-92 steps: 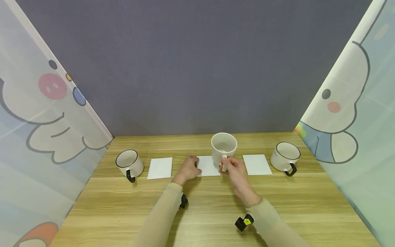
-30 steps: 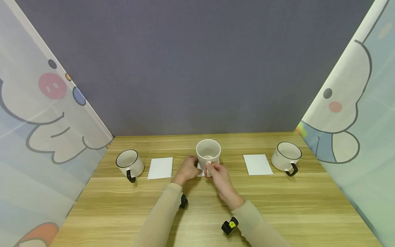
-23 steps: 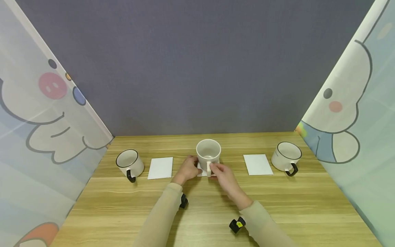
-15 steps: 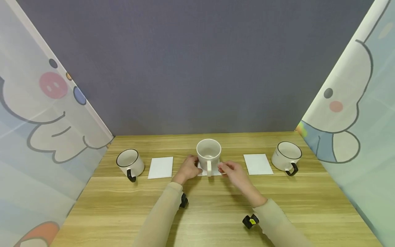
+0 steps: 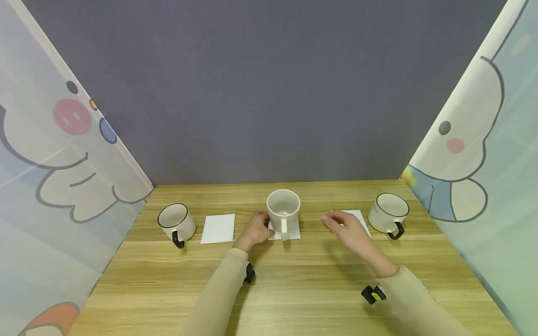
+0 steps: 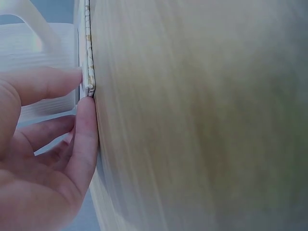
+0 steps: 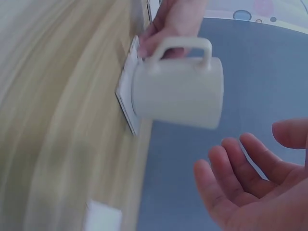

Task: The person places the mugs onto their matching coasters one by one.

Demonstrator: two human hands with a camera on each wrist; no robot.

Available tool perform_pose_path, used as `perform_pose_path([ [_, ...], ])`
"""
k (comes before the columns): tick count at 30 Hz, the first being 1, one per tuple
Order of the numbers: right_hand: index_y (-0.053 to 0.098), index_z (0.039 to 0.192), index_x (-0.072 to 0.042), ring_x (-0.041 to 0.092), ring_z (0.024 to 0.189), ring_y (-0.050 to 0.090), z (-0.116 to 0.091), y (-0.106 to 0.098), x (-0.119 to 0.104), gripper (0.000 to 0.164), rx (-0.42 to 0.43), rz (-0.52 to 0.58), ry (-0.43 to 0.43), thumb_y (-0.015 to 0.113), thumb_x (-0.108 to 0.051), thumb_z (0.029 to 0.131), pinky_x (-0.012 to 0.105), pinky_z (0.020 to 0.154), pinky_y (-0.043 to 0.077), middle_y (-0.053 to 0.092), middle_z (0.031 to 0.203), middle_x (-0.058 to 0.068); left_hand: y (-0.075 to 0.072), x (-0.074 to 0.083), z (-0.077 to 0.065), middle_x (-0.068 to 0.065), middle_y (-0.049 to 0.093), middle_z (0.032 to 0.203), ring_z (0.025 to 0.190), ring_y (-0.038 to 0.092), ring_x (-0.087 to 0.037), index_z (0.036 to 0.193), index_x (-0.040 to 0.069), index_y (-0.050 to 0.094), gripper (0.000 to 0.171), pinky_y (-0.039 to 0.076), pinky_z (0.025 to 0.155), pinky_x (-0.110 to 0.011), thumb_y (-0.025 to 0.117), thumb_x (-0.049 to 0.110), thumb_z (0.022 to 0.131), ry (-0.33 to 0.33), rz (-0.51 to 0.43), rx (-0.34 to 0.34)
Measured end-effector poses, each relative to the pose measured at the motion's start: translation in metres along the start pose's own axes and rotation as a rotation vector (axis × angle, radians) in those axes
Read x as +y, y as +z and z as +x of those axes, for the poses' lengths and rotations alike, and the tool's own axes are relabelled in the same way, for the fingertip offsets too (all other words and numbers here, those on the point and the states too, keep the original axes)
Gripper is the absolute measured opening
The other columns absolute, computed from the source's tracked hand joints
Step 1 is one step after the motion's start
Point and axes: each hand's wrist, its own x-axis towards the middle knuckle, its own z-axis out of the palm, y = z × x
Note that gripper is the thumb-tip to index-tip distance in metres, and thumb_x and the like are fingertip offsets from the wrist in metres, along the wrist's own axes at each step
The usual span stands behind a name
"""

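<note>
A plain white mug (image 5: 282, 212) stands upright on the middle white square coaster (image 5: 295, 232), its handle toward me. My left hand (image 5: 254, 229) is at that coaster's left side; in the left wrist view its thumb (image 6: 50, 83) lies over the coaster edge (image 6: 89, 60) and a finger lies against the edge, pinching it. Over the right white coaster (image 5: 361, 217), partly covering it, is my right hand (image 5: 349, 231), holding nothing. The right wrist view shows its fingers loosely bent, apart from the mug (image 7: 178, 91).
At the left stands a white mug with black rim and handle (image 5: 176, 221), beside another white coaster (image 5: 217, 228). A matching black-rimmed mug (image 5: 388, 212) stands right of the right coaster. A grey panel (image 5: 269, 93) rises behind the wooden table (image 5: 286, 289).
My right hand brought the plain mug leftward onto the middle coaster, let go of its handle and moved away to the right. My left hand stayed at the coaster.
</note>
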Motion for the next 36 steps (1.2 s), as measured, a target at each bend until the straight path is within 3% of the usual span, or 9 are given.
perform_pose_path([
  [13,0.068,0.124,0.001,0.035,0.105,0.065,-0.016,-0.054,0.005,0.041,0.02,-0.202,0.001,0.054,-0.034,0.107,0.049,0.083,0.054,0.071,0.114,0.015,-0.001,-0.001,0.001,-0.02,0.053,0.133,0.122,0.054,-0.038,0.129,-0.005,0.065,0.052,0.043,0.108,-0.054,0.08,0.002,0.079,-0.002,-0.015,-0.002],
  [22,0.068,0.121,0.003,0.036,0.102,0.065,-0.019,-0.082,0.014,0.04,0.09,-0.217,0.01,0.053,-0.031,0.107,0.044,0.081,0.052,0.071,0.112,0.019,-0.001,-0.001,0.001,-0.02,0.052,0.136,0.125,0.052,-0.039,0.131,-0.006,0.063,0.055,0.042,0.109,-0.054,0.079,0.002,0.08,-0.015,-0.021,-0.006],
  [25,0.069,0.12,0.003,0.028,0.098,0.065,-0.022,-0.088,0.018,0.039,0.123,-0.222,0.013,0.054,-0.031,0.107,0.036,0.076,0.051,0.071,0.109,0.017,0.0,-0.001,0.001,-0.02,0.052,0.136,0.124,0.053,-0.039,0.131,-0.006,0.063,0.054,0.042,0.109,-0.055,0.079,0.002,0.079,-0.008,-0.018,-0.006],
  [31,0.069,0.116,0.003,-0.001,0.084,0.058,-0.025,-0.099,0.029,0.036,0.186,-0.191,0.006,0.056,-0.029,0.106,0.018,0.069,0.048,0.072,0.102,0.017,0.001,0.0,0.001,-0.02,0.053,0.135,0.123,0.054,-0.038,0.13,-0.005,0.064,0.053,0.043,0.108,-0.054,0.08,0.002,0.079,0.001,-0.012,0.0],
  [36,0.068,0.117,0.007,-0.005,0.079,0.058,-0.027,-0.106,0.04,0.039,0.238,-0.155,0.025,0.055,-0.028,0.106,0.017,0.063,0.048,0.072,0.099,0.021,0.001,0.0,0.002,-0.02,0.053,0.133,0.122,0.054,-0.039,0.129,-0.006,0.064,0.054,0.043,0.108,-0.055,0.081,0.002,0.078,0.005,-0.008,0.0],
])
